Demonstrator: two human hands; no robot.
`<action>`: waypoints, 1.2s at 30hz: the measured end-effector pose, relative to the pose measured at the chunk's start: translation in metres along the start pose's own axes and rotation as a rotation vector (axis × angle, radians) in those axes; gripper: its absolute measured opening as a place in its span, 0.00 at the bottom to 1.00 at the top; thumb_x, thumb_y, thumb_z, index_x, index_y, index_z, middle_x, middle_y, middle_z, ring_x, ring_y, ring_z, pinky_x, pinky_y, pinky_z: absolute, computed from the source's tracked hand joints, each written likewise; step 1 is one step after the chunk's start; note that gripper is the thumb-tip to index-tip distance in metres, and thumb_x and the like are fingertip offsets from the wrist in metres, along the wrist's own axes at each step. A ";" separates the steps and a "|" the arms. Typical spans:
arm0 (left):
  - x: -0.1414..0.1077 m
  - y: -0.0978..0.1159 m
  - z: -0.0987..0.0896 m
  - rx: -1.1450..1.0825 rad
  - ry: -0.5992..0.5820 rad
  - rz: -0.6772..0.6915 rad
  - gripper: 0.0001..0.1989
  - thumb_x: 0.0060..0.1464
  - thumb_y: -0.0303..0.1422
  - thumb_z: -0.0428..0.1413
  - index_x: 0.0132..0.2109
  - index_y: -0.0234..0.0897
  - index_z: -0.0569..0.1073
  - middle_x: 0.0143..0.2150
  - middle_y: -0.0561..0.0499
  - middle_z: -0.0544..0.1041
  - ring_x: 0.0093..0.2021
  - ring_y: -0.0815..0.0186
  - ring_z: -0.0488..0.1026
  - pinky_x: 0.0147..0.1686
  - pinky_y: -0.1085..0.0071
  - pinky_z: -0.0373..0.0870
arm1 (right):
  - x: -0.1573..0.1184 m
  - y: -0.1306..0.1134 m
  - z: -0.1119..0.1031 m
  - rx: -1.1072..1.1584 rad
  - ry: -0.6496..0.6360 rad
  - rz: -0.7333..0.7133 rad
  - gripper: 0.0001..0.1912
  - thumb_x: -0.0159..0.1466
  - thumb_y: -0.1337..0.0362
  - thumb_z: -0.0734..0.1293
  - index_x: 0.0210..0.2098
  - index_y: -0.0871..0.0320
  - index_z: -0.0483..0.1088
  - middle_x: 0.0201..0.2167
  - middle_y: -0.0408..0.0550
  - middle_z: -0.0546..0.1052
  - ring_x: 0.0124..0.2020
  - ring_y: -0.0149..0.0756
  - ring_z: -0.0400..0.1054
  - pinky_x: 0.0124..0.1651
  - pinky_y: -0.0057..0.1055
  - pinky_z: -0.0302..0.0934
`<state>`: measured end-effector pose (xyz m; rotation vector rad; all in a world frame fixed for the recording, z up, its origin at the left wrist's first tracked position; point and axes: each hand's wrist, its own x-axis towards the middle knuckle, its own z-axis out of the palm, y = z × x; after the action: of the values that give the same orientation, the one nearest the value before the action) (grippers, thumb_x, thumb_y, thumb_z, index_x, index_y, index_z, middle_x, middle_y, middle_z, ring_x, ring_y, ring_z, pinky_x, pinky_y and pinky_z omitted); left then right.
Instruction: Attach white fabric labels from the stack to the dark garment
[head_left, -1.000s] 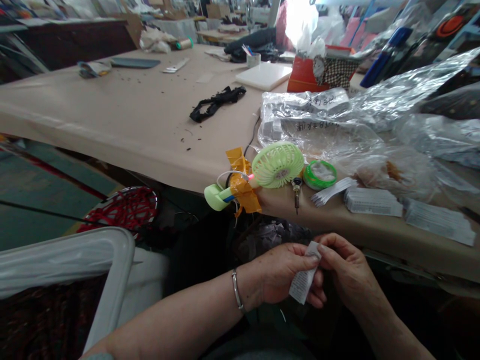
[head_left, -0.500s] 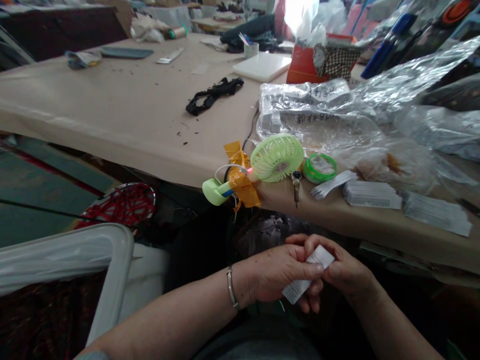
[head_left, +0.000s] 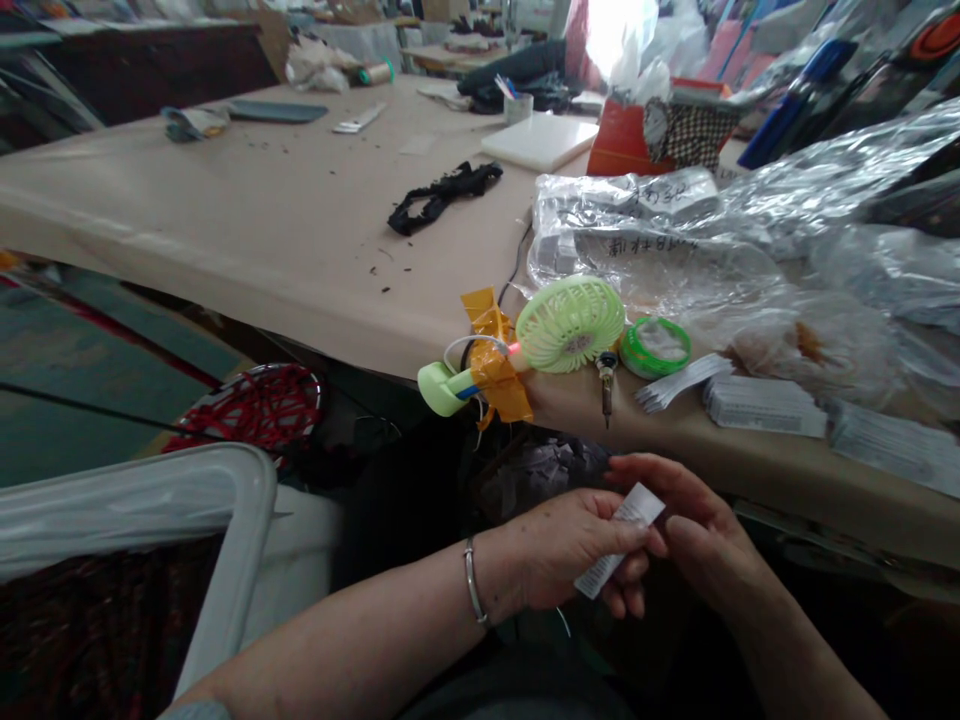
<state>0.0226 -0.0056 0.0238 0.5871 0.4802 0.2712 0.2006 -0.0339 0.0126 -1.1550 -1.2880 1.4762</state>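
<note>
My left hand (head_left: 562, 550), wearing a metal bangle, pinches a small stack of white printed labels (head_left: 640, 506) between thumb and fingers, below the table edge. How many labels it holds I cannot tell. Close by on the right, my right hand (head_left: 709, 530) is open, its fingers curved past the upper end of the labels and its thumb apart from them. On the table edge above lie fanned white strips (head_left: 684, 382), a stack of printed labels (head_left: 763, 405) and another spread stack (head_left: 892, 445).
A green fan (head_left: 570, 322) is fixed to the edge with orange tape (head_left: 504, 375). Beside it are a metal-tipped tool (head_left: 607, 385) and a green tub (head_left: 655, 346). Plastic bags (head_left: 652, 255) cover the right side; a white bin (head_left: 251, 510) stands at left.
My right hand has drawn away from the labels and its fingers have opened. My left hand keeps hold of them. The view has shifted slightly.
</note>
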 end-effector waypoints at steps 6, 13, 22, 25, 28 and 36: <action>-0.001 -0.003 -0.002 0.004 0.068 0.049 0.13 0.51 0.41 0.57 0.32 0.35 0.67 0.21 0.58 0.66 0.19 0.73 0.69 0.18 0.80 0.63 | -0.009 -0.008 0.001 -0.814 0.186 -0.382 0.22 0.64 0.60 0.64 0.57 0.51 0.64 0.56 0.50 0.69 0.57 0.39 0.65 0.57 0.32 0.61; 0.001 -0.001 0.001 0.017 0.128 0.030 0.10 0.49 0.38 0.58 0.30 0.36 0.67 0.18 0.59 0.65 0.18 0.73 0.67 0.17 0.80 0.62 | -0.008 -0.005 0.009 -0.986 0.175 -0.465 0.21 0.66 0.61 0.61 0.59 0.56 0.62 0.54 0.53 0.70 0.55 0.39 0.66 0.55 0.32 0.63; -0.004 0.002 0.003 0.030 0.215 0.075 0.14 0.48 0.41 0.58 0.29 0.35 0.66 0.19 0.59 0.63 0.17 0.75 0.65 0.16 0.80 0.59 | -0.003 0.002 0.017 -0.669 0.274 -0.256 0.23 0.65 0.57 0.63 0.58 0.52 0.62 0.51 0.51 0.74 0.51 0.40 0.70 0.52 0.34 0.66; -0.006 0.001 0.004 0.028 0.261 0.138 0.17 0.47 0.45 0.58 0.33 0.35 0.67 0.20 0.60 0.63 0.18 0.75 0.65 0.17 0.79 0.60 | 0.002 0.001 0.019 -0.347 0.304 -0.077 0.17 0.63 0.56 0.65 0.50 0.53 0.68 0.41 0.49 0.78 0.40 0.36 0.74 0.41 0.28 0.69; -0.007 0.000 0.005 0.056 0.341 0.171 0.16 0.47 0.44 0.57 0.35 0.35 0.68 0.20 0.59 0.64 0.18 0.75 0.65 0.18 0.79 0.59 | 0.010 -0.001 0.022 -0.079 0.258 0.073 0.13 0.60 0.55 0.68 0.39 0.56 0.70 0.27 0.44 0.76 0.27 0.32 0.71 0.30 0.26 0.67; -0.004 -0.003 -0.002 0.250 0.409 0.293 0.12 0.54 0.40 0.51 0.29 0.36 0.66 0.22 0.56 0.65 0.22 0.72 0.64 0.24 0.75 0.60 | 0.029 -0.006 0.035 0.083 0.289 0.140 0.14 0.54 0.55 0.72 0.27 0.58 0.68 0.19 0.39 0.69 0.18 0.27 0.62 0.22 0.25 0.60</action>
<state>0.0182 -0.0084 0.0225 0.8534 0.8318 0.6229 0.1600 -0.0132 0.0167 -1.3689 -0.9577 1.3866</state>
